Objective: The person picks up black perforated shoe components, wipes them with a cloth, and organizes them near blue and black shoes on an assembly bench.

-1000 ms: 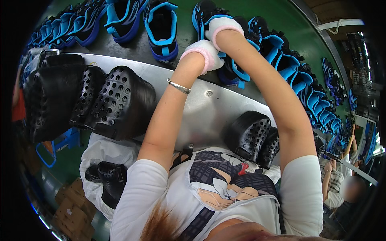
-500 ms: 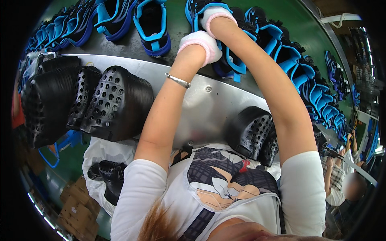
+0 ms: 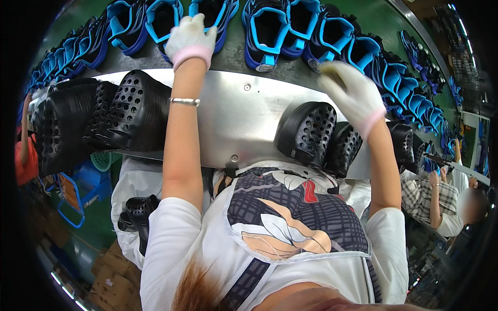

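On my feed the top edge cuts off the toe of the blue-and-black shoe (image 3: 227, 26), and my left hand (image 3: 192, 41) hides part of it. That hand's fingers lie over the shoe's collar; whether the grip is clamped on it, I cannot tell. My right hand (image 3: 358, 96) is blurred, thumb and fingers apart, near the heel of the second shoe (image 3: 334, 36). Both shoes stand beyond the table (image 3: 249, 114), heels toward me, long axes running away. I see room in the shoe row right of my left hand, and exposed metal between 2 groups of black perforated blocks (image 3: 132, 109).
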`<action>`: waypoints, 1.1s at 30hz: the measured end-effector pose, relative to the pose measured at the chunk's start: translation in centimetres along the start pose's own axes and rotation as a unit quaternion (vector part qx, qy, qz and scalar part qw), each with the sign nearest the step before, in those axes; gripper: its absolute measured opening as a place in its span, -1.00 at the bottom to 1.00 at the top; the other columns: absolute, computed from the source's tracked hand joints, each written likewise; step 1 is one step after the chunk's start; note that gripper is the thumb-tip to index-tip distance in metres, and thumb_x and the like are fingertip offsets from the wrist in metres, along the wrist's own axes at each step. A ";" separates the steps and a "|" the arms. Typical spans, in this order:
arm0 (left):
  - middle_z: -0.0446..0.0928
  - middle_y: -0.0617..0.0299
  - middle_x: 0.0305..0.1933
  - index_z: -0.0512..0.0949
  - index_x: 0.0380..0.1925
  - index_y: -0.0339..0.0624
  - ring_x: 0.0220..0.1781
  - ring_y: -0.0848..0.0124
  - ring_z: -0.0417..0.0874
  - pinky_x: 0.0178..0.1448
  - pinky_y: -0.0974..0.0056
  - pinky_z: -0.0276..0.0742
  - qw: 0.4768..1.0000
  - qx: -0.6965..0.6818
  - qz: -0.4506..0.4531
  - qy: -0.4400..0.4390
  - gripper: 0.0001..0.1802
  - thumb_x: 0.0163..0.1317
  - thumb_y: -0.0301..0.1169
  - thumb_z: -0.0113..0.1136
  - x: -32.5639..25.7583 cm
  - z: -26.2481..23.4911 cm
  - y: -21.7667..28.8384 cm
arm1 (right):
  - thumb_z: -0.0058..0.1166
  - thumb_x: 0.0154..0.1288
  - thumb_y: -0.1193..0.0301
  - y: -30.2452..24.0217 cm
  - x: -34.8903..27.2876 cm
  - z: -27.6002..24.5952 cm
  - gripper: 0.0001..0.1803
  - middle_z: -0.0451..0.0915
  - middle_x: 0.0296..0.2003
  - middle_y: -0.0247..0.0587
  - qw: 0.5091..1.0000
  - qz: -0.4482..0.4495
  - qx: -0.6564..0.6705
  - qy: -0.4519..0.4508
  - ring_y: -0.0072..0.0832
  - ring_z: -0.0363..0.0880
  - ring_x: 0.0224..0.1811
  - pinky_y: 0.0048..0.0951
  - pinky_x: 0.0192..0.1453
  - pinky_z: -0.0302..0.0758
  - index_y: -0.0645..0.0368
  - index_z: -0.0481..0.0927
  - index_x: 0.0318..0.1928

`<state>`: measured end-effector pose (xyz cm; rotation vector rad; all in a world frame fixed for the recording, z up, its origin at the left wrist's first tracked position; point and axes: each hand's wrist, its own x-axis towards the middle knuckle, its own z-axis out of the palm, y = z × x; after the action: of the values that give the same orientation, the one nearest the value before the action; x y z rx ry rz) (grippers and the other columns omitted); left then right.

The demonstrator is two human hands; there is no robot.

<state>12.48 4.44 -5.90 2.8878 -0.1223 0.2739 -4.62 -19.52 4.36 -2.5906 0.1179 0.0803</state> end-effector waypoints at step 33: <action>0.53 -0.09 0.14 0.34 0.30 -0.25 0.09 0.21 0.65 0.13 0.20 0.64 0.505 -0.739 -0.032 -0.444 -0.26 0.44 0.18 -0.16 -11.5 -6.3 7.5 | 0.43 -0.09 0.36 -0.5 -9.5 -0.4 -0.37 0.51 0.03 -0.04 0.982 -0.145 0.117 0.027 -0.21 0.57 0.00 -0.29 0.09 0.53 0.23 0.51 0.05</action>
<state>-0.69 -0.61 -0.42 0.9820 -0.2420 -0.9231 -13.96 -18.66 5.76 -2.3471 -0.2187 -0.1048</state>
